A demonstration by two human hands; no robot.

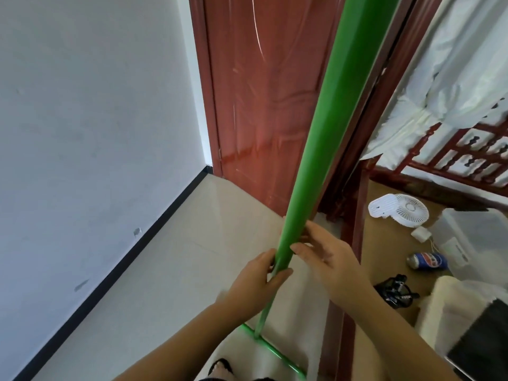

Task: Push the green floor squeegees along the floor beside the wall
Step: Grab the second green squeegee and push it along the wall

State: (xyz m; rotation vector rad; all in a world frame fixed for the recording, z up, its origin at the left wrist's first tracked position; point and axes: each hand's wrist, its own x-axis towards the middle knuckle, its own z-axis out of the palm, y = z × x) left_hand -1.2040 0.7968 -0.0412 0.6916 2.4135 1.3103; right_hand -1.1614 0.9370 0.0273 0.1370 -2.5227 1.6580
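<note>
The left hand [261,273] is wrapping its fingers around the lower part of the green squeegee handle [327,138], steadying it nearly upright, seemingly to set the angle for a push. The right hand [327,257] is resting spread and flat against the handle, gripping nothing. The squeegee head [275,350] is lying on the pale tiled floor [170,270], near the person's foot, between the white wall [90,119] and a red-brown door [269,105].

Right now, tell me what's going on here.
A person stands in a corner by a white wall and a red door, holding a green squeegee upright. The left hand grips the handle; the right hand is open beside it, fingers just touching. The squeegee's head rests on the tiled floor near the person's feet.
</note>
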